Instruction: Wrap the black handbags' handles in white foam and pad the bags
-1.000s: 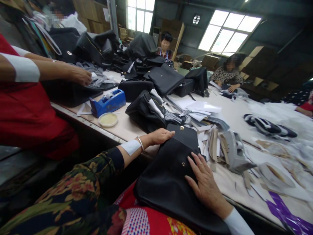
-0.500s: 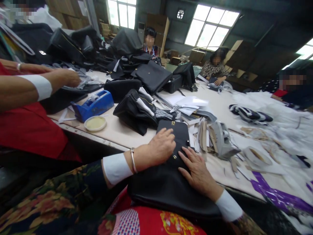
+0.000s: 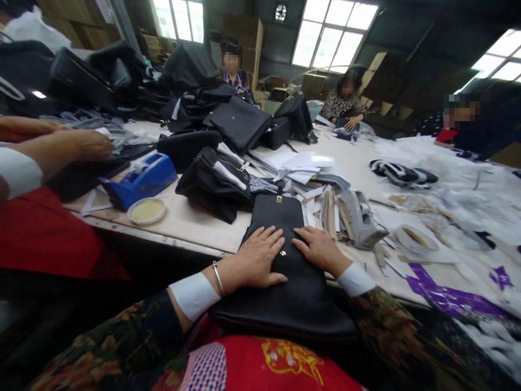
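While left hand [image 3: 259, 258] and right hand [image 3: 320, 248] lie spread on black bag [image 3: 283, 312], it looks soft, fairly light, slightly slippery; side edges probably best grip.

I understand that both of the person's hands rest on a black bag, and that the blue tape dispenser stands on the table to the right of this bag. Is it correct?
Not quite, the side is wrong: in the head view, the dispenser stands on the table to the left of the bag. The left hand and right hand do rest on this bag.
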The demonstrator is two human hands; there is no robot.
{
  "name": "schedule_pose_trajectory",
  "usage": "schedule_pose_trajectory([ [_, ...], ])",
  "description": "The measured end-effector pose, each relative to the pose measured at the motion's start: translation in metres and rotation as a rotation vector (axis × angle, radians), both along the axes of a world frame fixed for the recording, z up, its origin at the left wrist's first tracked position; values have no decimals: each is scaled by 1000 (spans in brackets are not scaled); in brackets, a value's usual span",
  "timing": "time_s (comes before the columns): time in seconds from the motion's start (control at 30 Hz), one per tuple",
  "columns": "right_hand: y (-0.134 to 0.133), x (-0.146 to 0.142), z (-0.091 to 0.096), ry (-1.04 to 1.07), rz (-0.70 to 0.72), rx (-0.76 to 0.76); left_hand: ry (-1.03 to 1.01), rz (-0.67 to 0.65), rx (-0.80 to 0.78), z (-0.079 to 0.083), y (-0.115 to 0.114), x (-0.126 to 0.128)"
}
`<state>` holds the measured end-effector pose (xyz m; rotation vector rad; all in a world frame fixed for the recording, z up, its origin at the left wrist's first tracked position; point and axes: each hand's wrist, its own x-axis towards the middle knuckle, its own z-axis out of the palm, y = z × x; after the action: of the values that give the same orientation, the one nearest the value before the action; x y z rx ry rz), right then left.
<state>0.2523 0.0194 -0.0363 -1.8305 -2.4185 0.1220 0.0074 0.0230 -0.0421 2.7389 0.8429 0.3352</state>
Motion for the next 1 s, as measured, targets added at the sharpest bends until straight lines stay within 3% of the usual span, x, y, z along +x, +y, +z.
schedule_pose_trajectory([
  [0.17, 13, 0, 7, -117, -92, -14, 4, 60, -4, -4, 0, -2],
  [0.37, 68, -9, 18, 75, -78, 23, 0, 57, -34, -3, 1, -5],
  [0.63, 117, -39, -7, 140, -271, 92, 118, 92, -140, 15, 1, -3],
  [0.83, 128, -34, 5, 226, -318, 283, 174, 107, -186, 21, 3, -1],
  [1.0, 110, -32, 27, 311, -106, 380, 163, 122, -198, 23, 2, -1],
])
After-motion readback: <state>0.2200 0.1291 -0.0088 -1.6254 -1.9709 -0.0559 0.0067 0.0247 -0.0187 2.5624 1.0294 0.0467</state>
